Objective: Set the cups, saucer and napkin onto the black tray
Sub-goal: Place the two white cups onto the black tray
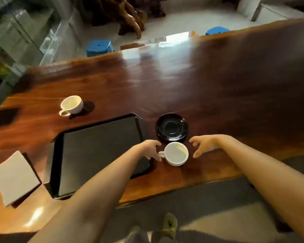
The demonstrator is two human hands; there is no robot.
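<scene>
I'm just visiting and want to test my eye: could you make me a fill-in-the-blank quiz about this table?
1. The black tray holds ____ items.
2. The near cup sits between the person's two ____.
3. The saucer is coloured ____.
4. The napkin lies ____ of the tray.

Missing words: no; hands; black; left

a dark wooden table (218, 88) bears an empty black tray (98, 151); a white cup (176, 153) stands just right of it, handle toward the left hand (150, 149); the right hand (203, 144) is spread open beside it; black saucer (172, 127) behind; second cup (72, 105) far left; folded napkin (14, 178) at the near-left edge
</scene>
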